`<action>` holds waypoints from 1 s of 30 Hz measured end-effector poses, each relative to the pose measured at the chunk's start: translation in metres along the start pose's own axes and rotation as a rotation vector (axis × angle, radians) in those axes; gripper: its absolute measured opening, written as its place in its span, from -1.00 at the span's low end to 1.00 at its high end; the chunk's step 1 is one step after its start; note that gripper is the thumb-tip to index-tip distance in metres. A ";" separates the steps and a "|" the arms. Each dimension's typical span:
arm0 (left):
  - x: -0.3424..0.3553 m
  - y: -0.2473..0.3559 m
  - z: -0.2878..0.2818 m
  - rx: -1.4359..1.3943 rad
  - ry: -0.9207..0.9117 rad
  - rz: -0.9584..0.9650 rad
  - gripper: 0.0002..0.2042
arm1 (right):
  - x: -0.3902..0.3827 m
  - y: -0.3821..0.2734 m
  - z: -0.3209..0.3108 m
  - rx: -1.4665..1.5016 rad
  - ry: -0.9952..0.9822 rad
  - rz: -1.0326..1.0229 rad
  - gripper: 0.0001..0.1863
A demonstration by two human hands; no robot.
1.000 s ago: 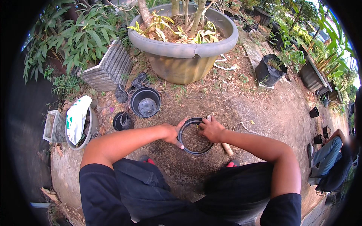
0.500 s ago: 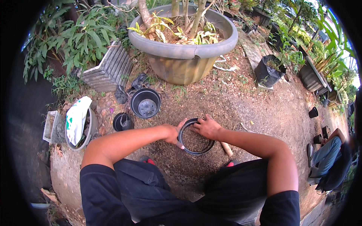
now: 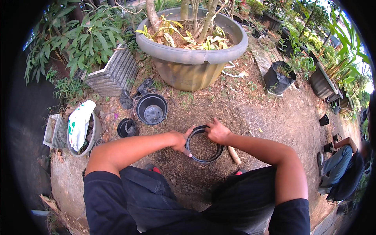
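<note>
A round black plant pot (image 3: 189, 153) sits on the ground between my knees, brown soil showing inside its rim. Along the left of that rim, my left hand (image 3: 180, 141) is closed on it, with the thumb and fingers against the edge. At the pot's far right, my right hand (image 3: 217, 131) is bent over the rim, its fingertips on the edge. Close to the pot's right side lies a short, pale stick-like piece (image 3: 234, 156). The pot's lower part is hard to make out.
Ahead on the left stand an empty black pot (image 3: 141, 105) and a smaller black pot (image 3: 122, 128). A large planter (image 3: 188, 74) rises at the far side. Left lies a white bag (image 3: 81, 121) on a grey pot. Another person (image 3: 341, 160) crouches at right.
My right hand's fingers have drawn back from over the soil to the pot's far right rim. My left hand stays on the left rim.
</note>
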State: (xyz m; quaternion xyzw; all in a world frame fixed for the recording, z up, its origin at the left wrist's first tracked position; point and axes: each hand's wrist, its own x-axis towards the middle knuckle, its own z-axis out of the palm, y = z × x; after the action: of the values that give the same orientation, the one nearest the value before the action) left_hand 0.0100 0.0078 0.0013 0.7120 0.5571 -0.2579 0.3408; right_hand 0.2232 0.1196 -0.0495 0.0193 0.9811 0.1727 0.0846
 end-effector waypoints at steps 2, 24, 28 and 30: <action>0.000 0.001 0.000 0.006 0.001 0.001 0.45 | 0.002 0.000 0.004 0.123 -0.013 0.046 -0.84; 0.003 -0.007 0.005 -0.008 0.054 0.051 0.44 | 0.031 -0.023 0.006 0.198 -0.024 0.086 -0.88; 0.003 -0.005 0.004 -0.014 0.021 0.030 0.44 | 0.017 0.003 0.005 0.306 0.134 0.124 -0.86; 0.003 -0.004 0.004 -0.008 0.023 0.031 0.44 | 0.007 0.014 0.003 0.371 0.189 0.163 -0.82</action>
State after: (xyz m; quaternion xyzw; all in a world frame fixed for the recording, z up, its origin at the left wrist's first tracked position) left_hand 0.0068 0.0078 -0.0044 0.7221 0.5508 -0.2424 0.3412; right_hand 0.2166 0.1341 -0.0492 0.0976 0.9949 -0.0036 -0.0269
